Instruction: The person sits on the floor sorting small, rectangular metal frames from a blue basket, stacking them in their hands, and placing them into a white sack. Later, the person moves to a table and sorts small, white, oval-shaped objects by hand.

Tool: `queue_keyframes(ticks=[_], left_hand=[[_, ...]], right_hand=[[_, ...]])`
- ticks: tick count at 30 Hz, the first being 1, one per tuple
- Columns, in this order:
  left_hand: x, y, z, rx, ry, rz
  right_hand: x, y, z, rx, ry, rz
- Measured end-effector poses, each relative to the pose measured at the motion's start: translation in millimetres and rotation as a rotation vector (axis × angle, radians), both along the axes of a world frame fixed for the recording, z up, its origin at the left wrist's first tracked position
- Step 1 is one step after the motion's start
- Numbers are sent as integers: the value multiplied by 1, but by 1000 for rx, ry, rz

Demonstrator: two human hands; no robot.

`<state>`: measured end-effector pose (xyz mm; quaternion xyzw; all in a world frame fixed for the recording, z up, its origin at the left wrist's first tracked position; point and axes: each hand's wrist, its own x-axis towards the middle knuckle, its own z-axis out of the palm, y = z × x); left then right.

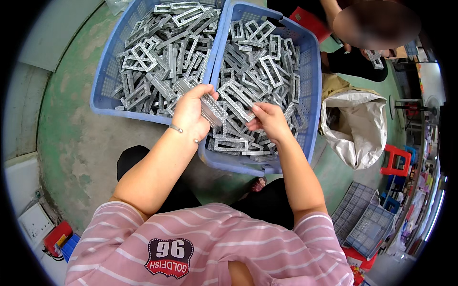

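My left hand [189, 113], with a thin open bracelet on its wrist, is closed around a small stack of silver rectangular metal frames [213, 113]. Between the thumb and fingers of my right hand [271, 120] is the end of one more rectangular metal frame [232, 104], tilted just right of the stack. Both hands are over the near part of two blue plastic baskets. The left basket [143, 117] and the right basket [265, 166] stand side by side, heaped with similar loose frames. Their patterned surfaces are too fine to make out.
Beyond the right basket, another person's hand holds a similar metal piece [374, 59]. A white woven sack [357, 127] stands open at right. Behind it are a red stool [396, 160] and grey plastic crates [368, 229]. A wall runs along the left.
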<state>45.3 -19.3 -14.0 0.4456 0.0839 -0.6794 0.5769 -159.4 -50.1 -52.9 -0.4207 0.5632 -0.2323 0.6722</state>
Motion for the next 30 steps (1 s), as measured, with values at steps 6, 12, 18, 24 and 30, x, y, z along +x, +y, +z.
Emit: queue_keyframes(ticks=[6,12,18,24,30], left_hand=[[-16,-1,6,41,-14,-40],[-28,8,7,-167,24,-150],[-33,10,2,-362,255,-150],[-39,12,8,-320,211,-215],[-32,12,16,-232,287,-305]], right_hand=[[-24,11,9,237,-822,-85],[-1,21,31,-571,-225,-34],[9,34,49,-1139,206,-41],[19,45,69,-1700,173,100],[21,57,73,-1519,-92,517]])
